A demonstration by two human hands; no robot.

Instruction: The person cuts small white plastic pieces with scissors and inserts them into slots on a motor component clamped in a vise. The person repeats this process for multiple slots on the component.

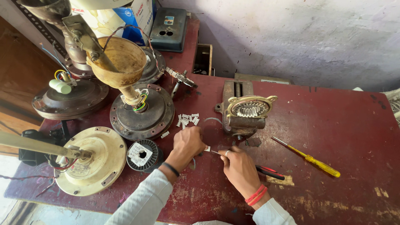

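Observation:
My left hand (188, 143) rests on the dark red workbench (333, 125), fingers pinched on a small white paper strip (207, 148). My right hand (239, 166) grips scissors (266, 171) with red and black handles, the blade tip pointing left at that strip. Several cut white paper pieces (187, 119) lie in a small heap just beyond my left hand. A bench vise (246, 110) with a toothed metal stator clamped in it stands right behind my hands.
A yellow-handled screwdriver (310, 159) lies to the right. A spool of copper wire (142, 155) sits by my left wrist. Ceiling fan motors (141, 112), one cream (93, 160), crowd the left side. A dark metal box (168, 29) stands at the back.

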